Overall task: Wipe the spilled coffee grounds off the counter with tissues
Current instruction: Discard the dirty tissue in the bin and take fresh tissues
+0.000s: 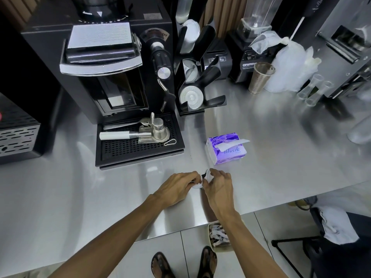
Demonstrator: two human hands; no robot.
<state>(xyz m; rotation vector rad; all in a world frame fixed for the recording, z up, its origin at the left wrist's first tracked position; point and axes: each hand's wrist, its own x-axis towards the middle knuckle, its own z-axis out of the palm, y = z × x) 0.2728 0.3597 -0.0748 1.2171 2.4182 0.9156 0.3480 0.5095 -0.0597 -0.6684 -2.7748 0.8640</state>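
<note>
Just in front of the tissue pack (226, 150), left grip (178, 187) and right grip (218, 187) both pinch a crumpled tissue (197, 185) over the counter (261, 177); folding its edges inward, held level, should trap whatever grounds it holds.

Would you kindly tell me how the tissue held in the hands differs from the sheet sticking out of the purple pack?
The held tissue is crumpled into a wad, with something dark at its top; the pack's sheet is flat and clean white. The held tissue is pinched between the left hand and the right hand; the pack's sheet is untouched. Both are white tissue.
</note>
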